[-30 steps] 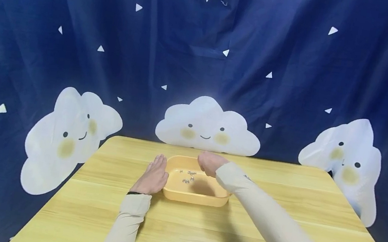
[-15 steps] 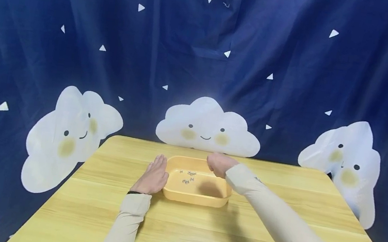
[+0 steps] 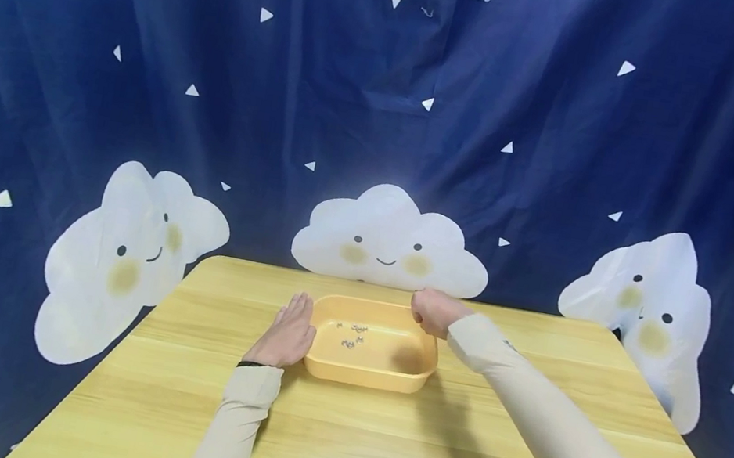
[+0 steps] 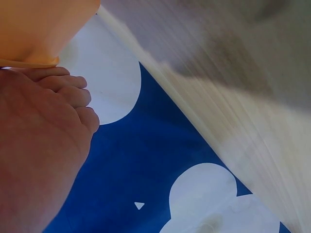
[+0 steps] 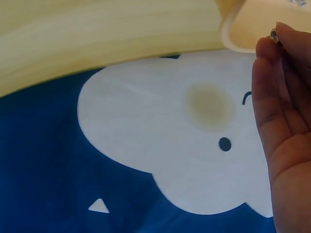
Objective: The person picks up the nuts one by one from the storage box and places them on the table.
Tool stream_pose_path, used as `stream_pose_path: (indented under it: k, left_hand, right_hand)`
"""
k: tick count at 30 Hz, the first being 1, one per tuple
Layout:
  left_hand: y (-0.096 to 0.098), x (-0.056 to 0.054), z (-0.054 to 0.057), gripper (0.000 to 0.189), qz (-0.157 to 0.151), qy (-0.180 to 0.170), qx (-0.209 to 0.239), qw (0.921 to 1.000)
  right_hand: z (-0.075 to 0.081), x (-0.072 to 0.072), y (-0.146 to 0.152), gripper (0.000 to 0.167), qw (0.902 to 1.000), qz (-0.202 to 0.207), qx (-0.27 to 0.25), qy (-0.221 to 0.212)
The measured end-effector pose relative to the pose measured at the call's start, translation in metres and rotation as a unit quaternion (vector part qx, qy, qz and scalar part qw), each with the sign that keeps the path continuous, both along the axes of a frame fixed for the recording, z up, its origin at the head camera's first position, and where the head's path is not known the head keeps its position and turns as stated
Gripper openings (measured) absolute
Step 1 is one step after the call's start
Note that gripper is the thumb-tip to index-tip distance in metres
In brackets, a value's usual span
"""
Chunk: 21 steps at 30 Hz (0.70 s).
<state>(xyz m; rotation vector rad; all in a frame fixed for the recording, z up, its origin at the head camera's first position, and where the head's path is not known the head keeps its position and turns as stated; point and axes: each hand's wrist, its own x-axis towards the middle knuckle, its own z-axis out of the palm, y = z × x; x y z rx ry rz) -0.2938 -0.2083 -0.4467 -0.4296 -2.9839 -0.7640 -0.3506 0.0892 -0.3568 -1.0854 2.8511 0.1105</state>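
On the wooden surface (image 3: 336, 438), the orange-yellow tray (image 3: 362, 377) sits just right of your left fingers and below your right ones. Your left hand (image 3: 282, 335) rests against the tray's left side, fingers straight and close together. Your right hand (image 3: 437, 313) is raised over the far right corner, thumb and forefinger clamped on a small shiny metal piece (image 5: 274, 36) at their tips. Several loose metal bits (image 3: 360, 329) lie inside the tray, left of and below those fingers.
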Motion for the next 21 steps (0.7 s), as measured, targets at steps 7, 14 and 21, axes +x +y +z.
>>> stream_pose_path:
  k: [7,14,21]
  left_hand:
    - [0.0,-0.001,-0.001,0.062,0.007,-0.001,-0.004,1.0]
    - [0.0,0.0,-0.001,0.063,0.004,-0.002,-0.008,1.0]
    - [0.0,0.001,-0.001,0.063,0.005,0.005,-0.003,1.0]
  right_hand:
    - [-0.006,0.001,0.018,0.053,0.9987,0.009,-0.049,0.005]
    - [-0.017,0.001,0.039,0.054,0.996,-0.013,-0.088,0.011]
    - [-0.032,0.005,0.054,0.052,0.996,-0.04,-0.079,-0.007]
